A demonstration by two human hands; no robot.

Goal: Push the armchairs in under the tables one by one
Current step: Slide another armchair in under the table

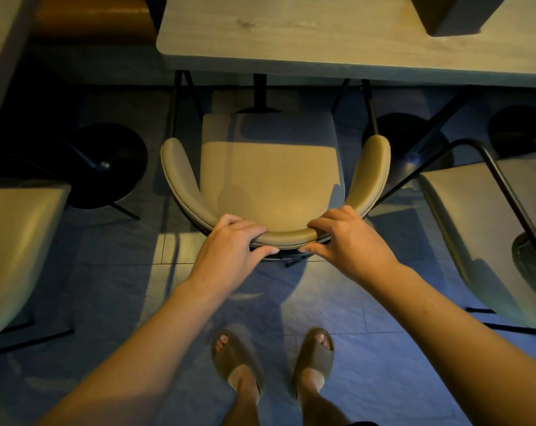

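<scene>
The table (322,47) runs off the top and right edges, its top hiding the upper parts of its legs, while a dark box-like object (454,16) on it is cropped too much to identify. Neighboring chairs at left (14,241) & right (475,235) are cut by the frame. The armchair (273,179) legs are mostly hidden beneath the seat; fingertips (314,224) curl out of sight over the backrest, approx.

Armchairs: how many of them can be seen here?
3. One armchair sits in the middle, gripped at its backrest by both hands; another is at the left edge; a third is at the right. More may lie outside the view.
</scene>
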